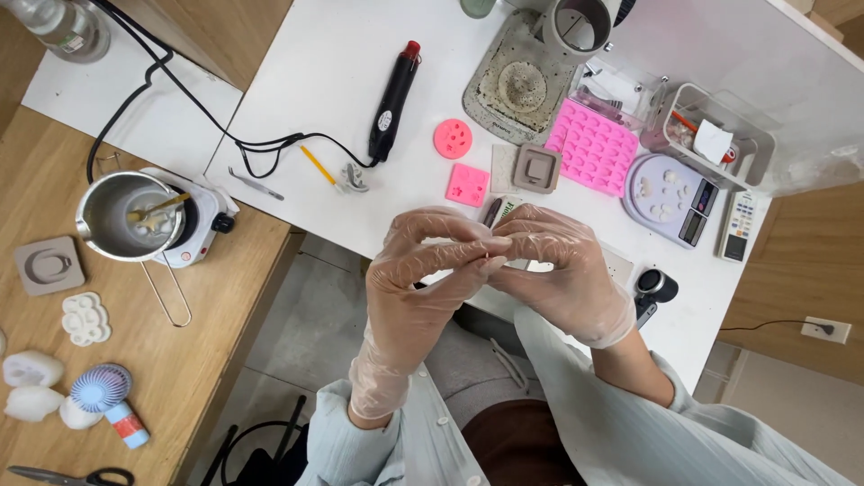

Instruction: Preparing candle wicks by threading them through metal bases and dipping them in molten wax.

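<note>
Two gloved hands, left (423,279) and right (558,270), pinch together something too small to tell, near three pink moulds (594,148).

A grey digital scale (670,193) sits at the desk's (333,54) right side, its small dark screen (695,227) on the near edge; a white remote control (740,227) lies just beside it; a white label (385,119) bands the black heat gun (394,101); a clear labelled bottle (63,27) stands top left.
</note>
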